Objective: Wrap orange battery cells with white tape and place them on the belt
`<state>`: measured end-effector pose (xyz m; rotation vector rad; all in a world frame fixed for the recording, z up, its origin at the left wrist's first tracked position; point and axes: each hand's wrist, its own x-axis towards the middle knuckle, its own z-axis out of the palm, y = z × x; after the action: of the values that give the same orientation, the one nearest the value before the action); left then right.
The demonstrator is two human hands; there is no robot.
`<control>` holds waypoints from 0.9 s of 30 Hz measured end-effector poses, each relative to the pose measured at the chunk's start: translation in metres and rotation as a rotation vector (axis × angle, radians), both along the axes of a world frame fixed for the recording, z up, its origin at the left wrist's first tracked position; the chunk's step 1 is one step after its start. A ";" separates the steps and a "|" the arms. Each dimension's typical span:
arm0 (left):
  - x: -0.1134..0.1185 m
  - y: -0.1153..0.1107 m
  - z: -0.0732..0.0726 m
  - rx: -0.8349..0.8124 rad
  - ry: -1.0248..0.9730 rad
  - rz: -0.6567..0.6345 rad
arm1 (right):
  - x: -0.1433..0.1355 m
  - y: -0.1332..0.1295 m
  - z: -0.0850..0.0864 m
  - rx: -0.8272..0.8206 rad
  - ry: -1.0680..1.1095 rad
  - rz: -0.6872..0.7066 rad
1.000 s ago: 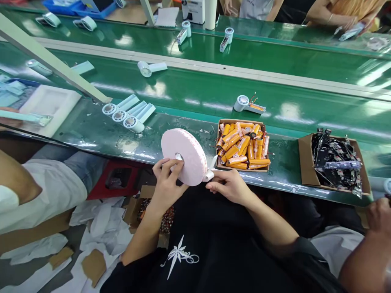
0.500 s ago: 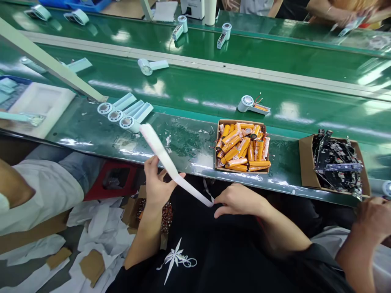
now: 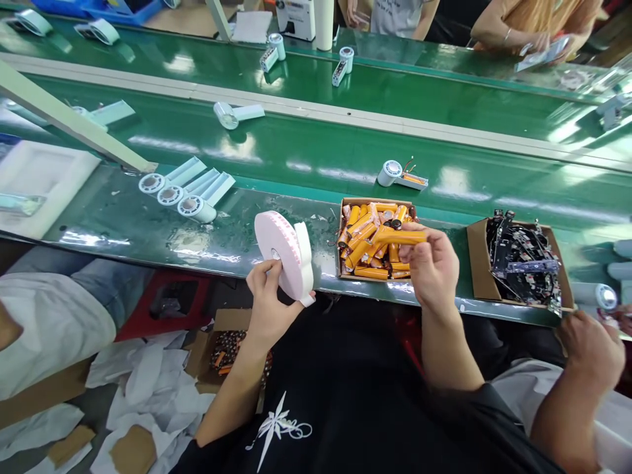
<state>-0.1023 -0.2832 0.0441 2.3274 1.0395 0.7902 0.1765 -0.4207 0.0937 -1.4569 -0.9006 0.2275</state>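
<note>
The left hand (image 3: 269,309) grips a flat, pale-pink roll of tape (image 3: 273,245). The right hand (image 3: 437,270) pinches an orange cylindrical battery (image 3: 405,236) over an open brown cardboard box (image 3: 340,260) of batteries on a glossy, scuffed green bench (image 3: 123,214). Beyond, a smooth green belt (image 3: 316,141) carries pale-blue plastic fans (image 3: 226,116); crumpled white paper (image 3: 143,368) lies below.

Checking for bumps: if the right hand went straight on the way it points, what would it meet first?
Leading with the orange battery it holds, the right hand would likely meet the boxed batteries first; depth is unclear, so it might pass above.
</note>
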 end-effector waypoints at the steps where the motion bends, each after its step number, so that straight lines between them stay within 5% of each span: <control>1: 0.001 0.000 0.001 0.021 0.003 -0.008 | -0.001 0.000 0.002 0.066 0.133 -0.030; 6: 0.009 0.000 0.001 0.159 0.025 -0.065 | -0.017 0.006 0.010 0.098 0.431 -0.106; 14: 0.017 -0.004 0.006 0.257 0.056 -0.119 | -0.038 0.000 0.001 0.111 0.519 0.117; 23: 0.029 -0.015 0.017 0.309 0.081 -0.078 | -0.073 0.000 -0.031 0.124 0.385 -0.194; 27: 0.037 -0.027 0.018 0.389 0.122 -0.078 | -0.090 0.002 -0.045 0.056 0.383 -0.167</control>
<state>-0.0657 -0.3102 0.0617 2.7559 0.9000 0.8946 0.0868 -0.4185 0.0490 -1.3677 -0.4698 0.3399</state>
